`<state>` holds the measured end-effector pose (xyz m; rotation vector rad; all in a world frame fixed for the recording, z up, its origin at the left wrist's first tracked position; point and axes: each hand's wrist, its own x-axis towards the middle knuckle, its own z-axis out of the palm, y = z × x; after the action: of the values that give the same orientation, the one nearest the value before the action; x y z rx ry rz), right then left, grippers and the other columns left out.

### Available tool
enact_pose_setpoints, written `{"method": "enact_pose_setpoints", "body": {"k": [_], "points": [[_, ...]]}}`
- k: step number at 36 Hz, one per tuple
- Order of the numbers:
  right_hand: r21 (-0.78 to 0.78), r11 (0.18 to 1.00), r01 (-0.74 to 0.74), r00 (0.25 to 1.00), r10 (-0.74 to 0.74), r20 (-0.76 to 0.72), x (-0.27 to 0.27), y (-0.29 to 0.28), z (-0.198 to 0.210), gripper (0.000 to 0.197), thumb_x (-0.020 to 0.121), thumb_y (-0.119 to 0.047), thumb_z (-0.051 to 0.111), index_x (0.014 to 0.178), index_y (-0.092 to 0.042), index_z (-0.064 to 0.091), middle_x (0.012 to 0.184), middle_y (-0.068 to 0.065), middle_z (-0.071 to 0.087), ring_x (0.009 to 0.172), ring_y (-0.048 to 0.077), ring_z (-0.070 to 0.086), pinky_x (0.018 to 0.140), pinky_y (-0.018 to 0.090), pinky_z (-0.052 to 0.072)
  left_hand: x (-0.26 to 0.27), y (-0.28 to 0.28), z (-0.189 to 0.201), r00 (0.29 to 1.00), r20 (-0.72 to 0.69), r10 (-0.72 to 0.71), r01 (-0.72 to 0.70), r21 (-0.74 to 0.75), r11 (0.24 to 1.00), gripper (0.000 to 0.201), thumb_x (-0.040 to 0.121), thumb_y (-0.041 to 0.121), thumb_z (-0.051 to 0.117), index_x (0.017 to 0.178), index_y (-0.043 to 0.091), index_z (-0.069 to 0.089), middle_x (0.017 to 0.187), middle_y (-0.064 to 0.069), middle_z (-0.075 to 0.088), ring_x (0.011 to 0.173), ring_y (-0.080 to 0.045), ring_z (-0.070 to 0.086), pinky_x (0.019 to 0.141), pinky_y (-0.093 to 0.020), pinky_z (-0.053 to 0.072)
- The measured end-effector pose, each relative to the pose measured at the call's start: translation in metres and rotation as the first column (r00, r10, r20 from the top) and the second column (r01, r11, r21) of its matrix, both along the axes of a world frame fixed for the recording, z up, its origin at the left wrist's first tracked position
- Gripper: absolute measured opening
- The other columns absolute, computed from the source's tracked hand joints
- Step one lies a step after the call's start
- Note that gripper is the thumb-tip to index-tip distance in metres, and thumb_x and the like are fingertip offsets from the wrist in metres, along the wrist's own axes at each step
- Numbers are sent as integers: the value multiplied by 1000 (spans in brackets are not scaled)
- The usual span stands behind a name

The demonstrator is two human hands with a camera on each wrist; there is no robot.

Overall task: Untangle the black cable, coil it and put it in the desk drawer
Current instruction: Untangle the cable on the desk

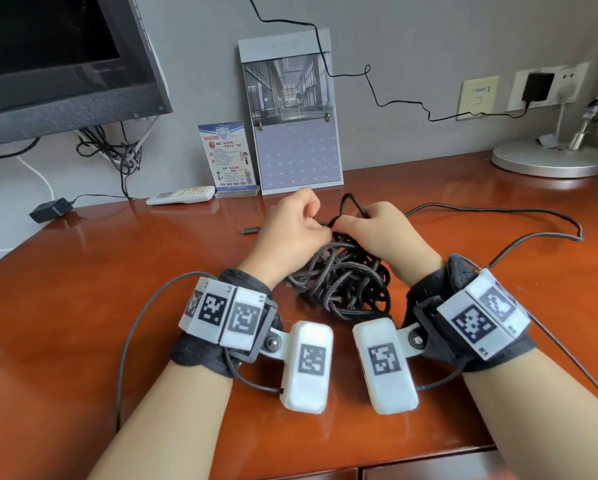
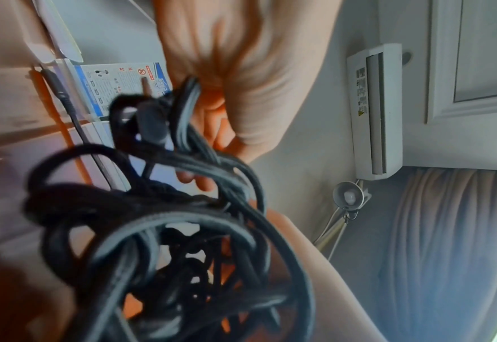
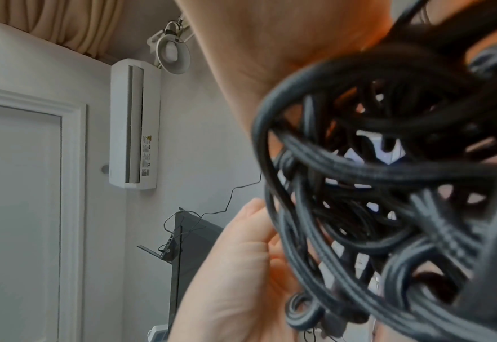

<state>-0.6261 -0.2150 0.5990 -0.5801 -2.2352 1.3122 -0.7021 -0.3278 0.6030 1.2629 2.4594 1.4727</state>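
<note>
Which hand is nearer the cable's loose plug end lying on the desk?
Left. The left hand sits just beside the plug; the right hand is farther off, across the black cable tangle both hands pinch.

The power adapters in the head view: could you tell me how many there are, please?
2: one black adapter plugged into the wall socket at upper right, another black adapter lying at the desk's far left edge. Others may be hidden behind the monitor.

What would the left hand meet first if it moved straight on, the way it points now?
Probably the right hand: the left hand points toward it, both pinching the black cable at the top of the tangle, nearly touching. Depth between the fingertips is unclear.
</note>
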Motion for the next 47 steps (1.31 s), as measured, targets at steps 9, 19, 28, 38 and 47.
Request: {"method": "enact_pose_setpoints", "body": {"k": [9,19,28,38,47], "points": [[172,980,98,990,-78,-118,1,7,5,23,89,-17,53,69,-8,46,67,4,48,61,20,43,51,27,31,6,-4,18,884,466,-26,-111,264,958,30,87,-10,39,76,17,29,68,-6,49,45,-10,51,47,-22,47],[213,977,-25,993,48,-104,2,-7,1,22,85,-16,56,69,-7,44,65,6,45,59,19,41,55,30,33,5,-7,12,975,194,105,-95,-62,994,20,96,5,38,84,14,51,54,0,43,49,-13,44,44,-21,42],[159,979,125,979,-95,-182,-3,6,0,27,87,-17,54,64,-13,41,92,16,54,77,28,51,67,31,39,4,-7,22,745,653,-135,-199,411,890,29,99,1,26,81,15,43,52,5,41,34,-5,31,41,-19,44],[328,944,24,976,49,-213,-4,1,-3,29,86,-13,53,65,-15,34,77,-4,34,62,9,36,55,8,31,-2,-15,14,947,308,95,-94,-18,995,33,101,15,36,75,14,58,53,3,37,32,-2,29,37,-12,33],[334,898,285,923,-164,-348,0,10,-1,19,85,-13,56,73,-3,45,98,6,39,78,26,45,70,31,35,-12,-20,27,709,686,-161,-171,389,905,31,98,4,32,76,15,51,60,5,42,48,-7,41,64,-31,51]]}}
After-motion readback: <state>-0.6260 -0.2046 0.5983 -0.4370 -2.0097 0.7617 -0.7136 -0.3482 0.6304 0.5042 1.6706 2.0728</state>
